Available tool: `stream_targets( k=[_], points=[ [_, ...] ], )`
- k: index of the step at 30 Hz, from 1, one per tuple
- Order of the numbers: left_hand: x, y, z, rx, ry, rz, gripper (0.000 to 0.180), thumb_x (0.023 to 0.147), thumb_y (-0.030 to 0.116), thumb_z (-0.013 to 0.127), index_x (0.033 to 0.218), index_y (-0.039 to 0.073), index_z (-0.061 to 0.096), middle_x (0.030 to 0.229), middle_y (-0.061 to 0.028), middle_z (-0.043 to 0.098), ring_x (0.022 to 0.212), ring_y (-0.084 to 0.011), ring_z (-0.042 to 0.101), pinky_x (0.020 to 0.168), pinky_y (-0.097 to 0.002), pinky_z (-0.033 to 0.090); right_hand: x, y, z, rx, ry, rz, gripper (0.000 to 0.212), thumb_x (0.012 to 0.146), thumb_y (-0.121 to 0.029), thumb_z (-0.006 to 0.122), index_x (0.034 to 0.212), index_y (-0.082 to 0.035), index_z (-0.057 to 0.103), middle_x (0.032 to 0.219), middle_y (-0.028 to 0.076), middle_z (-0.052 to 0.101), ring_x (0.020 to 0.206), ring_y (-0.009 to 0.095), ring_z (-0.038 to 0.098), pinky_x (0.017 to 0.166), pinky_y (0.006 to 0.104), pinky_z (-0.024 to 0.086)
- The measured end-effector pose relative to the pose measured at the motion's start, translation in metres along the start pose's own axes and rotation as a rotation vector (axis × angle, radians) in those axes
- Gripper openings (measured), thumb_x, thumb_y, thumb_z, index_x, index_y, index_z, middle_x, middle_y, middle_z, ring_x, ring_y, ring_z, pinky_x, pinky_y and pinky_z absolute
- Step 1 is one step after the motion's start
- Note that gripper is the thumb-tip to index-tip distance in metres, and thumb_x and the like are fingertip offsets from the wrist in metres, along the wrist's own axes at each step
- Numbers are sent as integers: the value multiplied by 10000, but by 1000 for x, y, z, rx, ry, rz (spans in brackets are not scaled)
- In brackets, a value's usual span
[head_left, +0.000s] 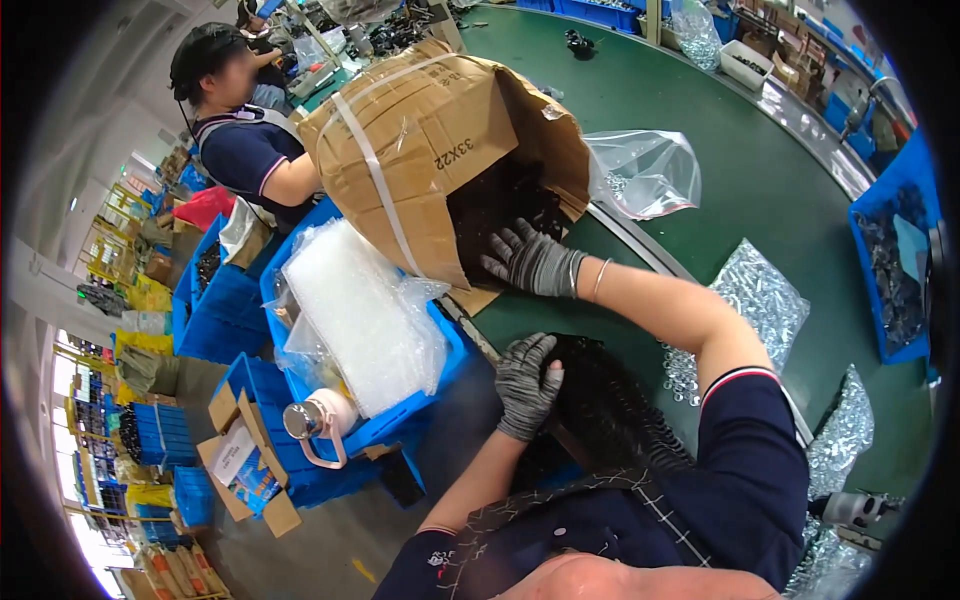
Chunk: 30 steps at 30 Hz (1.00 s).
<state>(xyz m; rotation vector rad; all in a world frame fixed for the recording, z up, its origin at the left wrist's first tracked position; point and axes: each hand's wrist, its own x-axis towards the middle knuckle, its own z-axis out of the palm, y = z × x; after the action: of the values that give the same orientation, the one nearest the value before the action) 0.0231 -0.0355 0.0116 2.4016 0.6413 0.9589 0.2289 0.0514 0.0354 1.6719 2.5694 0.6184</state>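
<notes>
A large tan cardboard box (400, 150) lies tipped on its side, its torn mouth facing me. Dark small parts (500, 205) fill the inside. At that mouth is my right hand (535, 262), in a grey glove, with fingers spread against the dark contents. My left hand (527, 385), also gloved, rests at the edge of a heap of small black parts (610, 395) in front of me, fingers extended and thumb apart. Neither hand appears to hold anything. Behind the box stands a co-worker (250, 150), whose arm reaches toward the box; that hand is hidden.
The green table (640, 85) carries a clear plastic bag (650, 170), bags of shiny metal parts (755, 300), loose rings (682, 375) and a power tool (850, 508). To the left, a blue crate (450, 350) holds white foam sheets (350, 310) and a pink bottle (325, 415).
</notes>
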Motion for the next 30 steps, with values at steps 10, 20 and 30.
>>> stream_targets(
  k=[10, 20, 30],
  points=[
    [-3, -2, 4, -22, 58, 7, 301, 853, 221, 636, 1099, 49, 664, 1101, -160, 656, 1025, -341, 615, 931, -436, 465, -53, 43, -38, 362, 127, 104, 632, 793, -145, 639, 1399, -97, 466, 1284, 155, 593, 1177, 334, 579, 1046, 466, 405],
    [-12, 6, 7, 39, 51, -15, 316, 893, 266, 601, 1113, 48, 660, 1089, -167, 655, 1001, -350, 617, 911, -448, 471, -140, -60, -69, 916, 120, 220, 259, 930, -224, 581, 1078, -37, 680, 1091, 150, 670, 996, 320, 637, 908, 371, 492],
    [-47, 36, 14, -63, 40, -1, 352, 863, 274, 620, 1131, 48, 642, 1120, -163, 639, 1049, -349, 590, 950, -454, 445, -157, -67, -120, 993, -350, 378, 284, 907, -263, 626, 1068, -38, 692, 1076, 129, 679, 1029, 303, 634, 896, 376, 503]
  ],
)
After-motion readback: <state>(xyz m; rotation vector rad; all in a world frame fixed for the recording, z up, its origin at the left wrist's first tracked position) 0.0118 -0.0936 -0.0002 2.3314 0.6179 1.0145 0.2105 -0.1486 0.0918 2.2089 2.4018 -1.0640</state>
